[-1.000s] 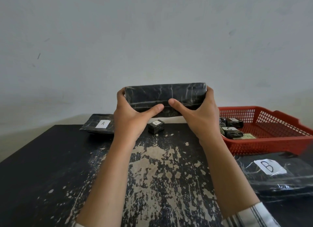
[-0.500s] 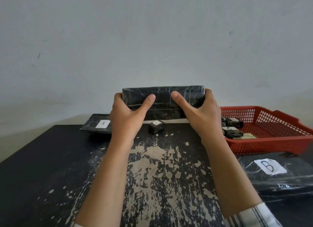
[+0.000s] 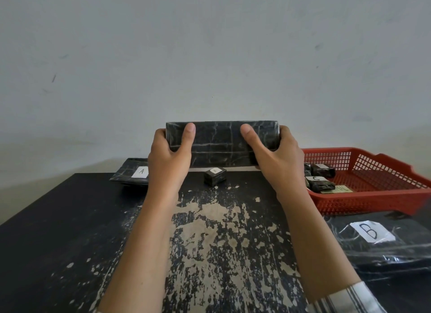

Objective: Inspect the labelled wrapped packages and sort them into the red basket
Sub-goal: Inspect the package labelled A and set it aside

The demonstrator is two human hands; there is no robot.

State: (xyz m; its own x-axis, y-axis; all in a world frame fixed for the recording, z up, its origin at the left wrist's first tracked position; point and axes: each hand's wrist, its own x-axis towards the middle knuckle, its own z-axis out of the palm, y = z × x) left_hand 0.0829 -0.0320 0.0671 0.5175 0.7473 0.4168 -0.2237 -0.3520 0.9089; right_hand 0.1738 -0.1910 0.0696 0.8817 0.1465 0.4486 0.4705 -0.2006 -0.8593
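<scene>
A long black wrapped package is held upright above the table's far edge, its broad face toward me; no label shows on that face. My left hand grips its left end, thumb on the front. My right hand grips the right end the same way. The red basket sits at the right, holding a few small wrapped packages, one labelled C. A small labelled cube package sits on the table below the held one.
A flat package labelled A lies at the far left of the worn black table. A large package labelled B lies at the right, in front of the basket. A plain wall stands close behind.
Both hands have tilted the long package so its broad face turns toward me. My thumbs have slid up from its lower edge to near the top. It also sits slightly lower.
</scene>
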